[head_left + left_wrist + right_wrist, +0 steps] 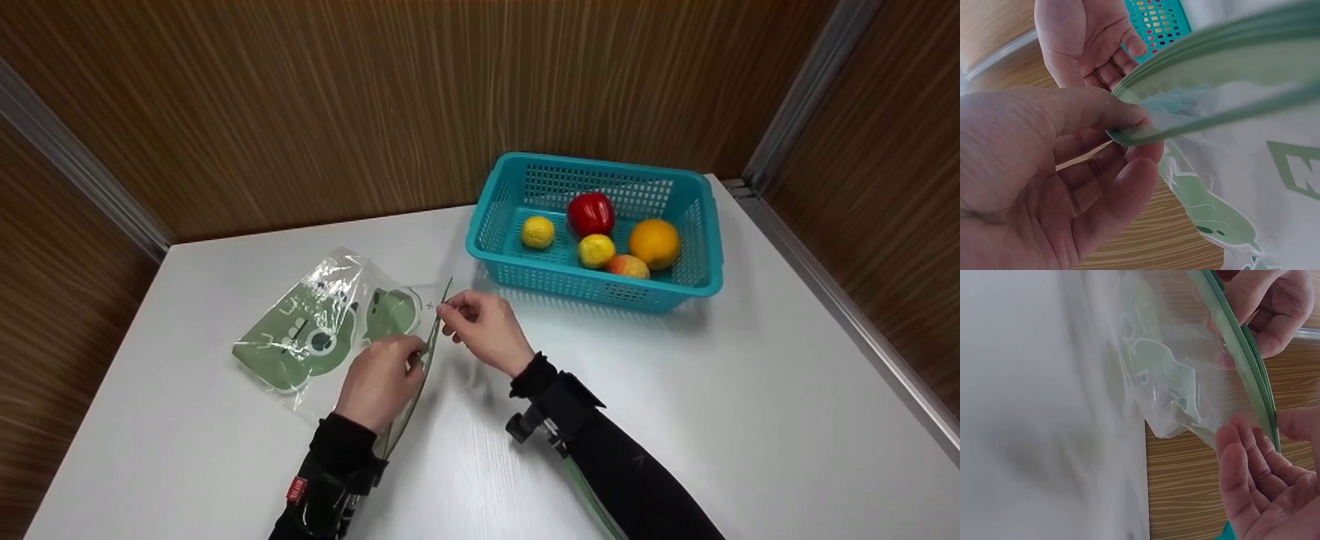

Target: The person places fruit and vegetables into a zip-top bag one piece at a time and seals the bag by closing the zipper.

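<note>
A clear zip bag (330, 330) printed with green cartoon figures lies on the table, its green-edged mouth raised toward me. Partway along that edge, my left hand (381, 379) pinches the green zip strip (1213, 121) between thumb and fingers. To the right of the strip, my right hand (487, 330) pinches near its far end. In the right wrist view, the right thumb (1297, 423) lies on one side of the strip and the fingers on the other. The two green edges spread apart in the left wrist view and meet at the left fingertips.
A teal basket (585, 289) stands at the back right of the white table (750, 420). Inside are a red apple (591, 214), an orange (654, 244), a peach-coloured fruit (628, 266) and two small yellow fruits (538, 232). Wood-grain panels (337, 112) rise behind and at both sides.
</note>
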The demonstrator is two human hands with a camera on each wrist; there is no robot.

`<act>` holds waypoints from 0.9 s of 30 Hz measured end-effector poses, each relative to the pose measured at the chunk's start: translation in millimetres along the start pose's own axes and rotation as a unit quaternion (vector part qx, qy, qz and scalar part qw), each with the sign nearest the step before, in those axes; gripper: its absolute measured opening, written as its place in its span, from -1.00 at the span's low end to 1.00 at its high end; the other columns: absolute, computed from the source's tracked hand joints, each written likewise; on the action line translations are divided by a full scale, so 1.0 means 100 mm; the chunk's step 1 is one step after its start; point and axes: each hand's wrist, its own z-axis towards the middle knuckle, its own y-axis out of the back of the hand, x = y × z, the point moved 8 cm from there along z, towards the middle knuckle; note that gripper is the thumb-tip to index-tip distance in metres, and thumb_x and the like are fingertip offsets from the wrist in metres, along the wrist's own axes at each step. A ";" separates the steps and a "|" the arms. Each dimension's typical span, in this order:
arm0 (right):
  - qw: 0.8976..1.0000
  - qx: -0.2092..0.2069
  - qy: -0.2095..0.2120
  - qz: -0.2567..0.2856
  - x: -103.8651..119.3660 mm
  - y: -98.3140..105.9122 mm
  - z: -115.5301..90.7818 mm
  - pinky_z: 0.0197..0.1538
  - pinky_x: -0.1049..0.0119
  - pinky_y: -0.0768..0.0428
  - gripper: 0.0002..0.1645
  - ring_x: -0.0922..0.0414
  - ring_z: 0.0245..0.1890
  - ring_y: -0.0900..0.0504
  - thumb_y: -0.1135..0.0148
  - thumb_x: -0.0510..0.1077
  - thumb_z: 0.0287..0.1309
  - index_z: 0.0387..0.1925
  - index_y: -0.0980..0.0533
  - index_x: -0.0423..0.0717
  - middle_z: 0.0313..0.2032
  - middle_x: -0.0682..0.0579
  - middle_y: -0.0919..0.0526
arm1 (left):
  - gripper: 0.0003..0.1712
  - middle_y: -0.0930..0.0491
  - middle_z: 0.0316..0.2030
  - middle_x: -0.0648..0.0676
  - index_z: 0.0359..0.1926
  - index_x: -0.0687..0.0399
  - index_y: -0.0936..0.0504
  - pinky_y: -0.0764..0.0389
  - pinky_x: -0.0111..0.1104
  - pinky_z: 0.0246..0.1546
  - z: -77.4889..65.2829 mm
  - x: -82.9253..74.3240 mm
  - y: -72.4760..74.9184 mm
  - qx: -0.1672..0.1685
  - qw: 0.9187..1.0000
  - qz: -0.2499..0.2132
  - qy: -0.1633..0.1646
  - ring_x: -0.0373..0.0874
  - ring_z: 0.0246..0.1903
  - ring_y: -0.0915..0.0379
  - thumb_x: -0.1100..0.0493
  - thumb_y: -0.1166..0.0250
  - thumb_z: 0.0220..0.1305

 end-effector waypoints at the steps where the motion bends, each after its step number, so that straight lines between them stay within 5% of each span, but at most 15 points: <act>1: 1.000 0.004 0.001 0.000 0.00 -0.01 0.00 -0.38 0.40 -0.61 -0.71 0.04 -0.49 -0.67 -0.14 0.06 0.27 -0.27 -0.61 -0.06 -0.43 -0.18 -0.72 | -0.85 -0.71 -0.41 0.02 -0.33 0.07 -0.69 -0.55 -0.28 -0.43 0.00 0.00 0.01 -0.005 1.000 -0.001 0.000 -0.12 -0.43 -0.60 0.34 -0.30 0.05; 6: 1.000 0.018 0.004 -0.007 0.02 -0.04 -0.01 -0.39 0.44 -0.57 -0.70 -0.10 -0.42 -0.68 -0.13 0.05 0.28 -0.24 -0.60 -0.08 -0.37 -0.30 -0.71 | -0.86 -0.70 -0.42 0.05 -0.31 0.10 -0.70 -0.55 -0.27 -0.41 0.00 0.02 0.05 -0.026 1.000 -0.007 -0.005 -0.12 -0.43 -0.58 0.34 -0.32 0.07; 12: 1.000 0.004 0.008 -0.020 0.02 -0.02 -0.02 -0.41 0.39 -0.57 -0.78 0.04 -0.51 -0.66 -0.16 -0.01 0.25 -0.28 -0.61 -0.06 -0.47 -0.10 -0.73 | -0.84 -0.71 -0.38 0.05 -0.25 0.11 -0.71 -0.53 -0.33 -0.45 0.01 0.03 0.09 -0.027 0.999 -0.017 0.003 -0.17 -0.48 -0.54 0.32 -0.31 0.11; 19: 0.999 0.028 0.004 -0.015 0.00 -0.09 -0.02 -0.49 0.45 -0.54 -0.75 -0.26 -0.45 -0.68 -0.20 -0.08 0.21 -0.15 -0.58 -0.13 -0.45 -0.23 -0.71 | -0.83 -0.70 -0.37 0.05 -0.25 0.08 -0.72 -0.53 -0.37 -0.50 0.00 0.13 0.21 -0.062 0.997 -0.033 0.043 -0.19 -0.52 -0.53 0.31 -0.30 0.11; 27: 0.998 0.002 0.025 -0.056 0.03 -0.06 -0.03 -0.54 0.49 -0.46 -0.78 0.23 -0.65 -0.56 -0.24 -0.15 0.16 -0.15 -0.60 -0.09 -0.49 -0.05 -0.68 | -0.88 -0.71 -0.40 0.07 -0.31 0.10 -0.73 -0.58 -0.32 -0.52 -0.02 0.20 0.48 -0.163 0.984 -0.052 0.054 -0.10 -0.52 -0.61 0.30 -0.30 0.12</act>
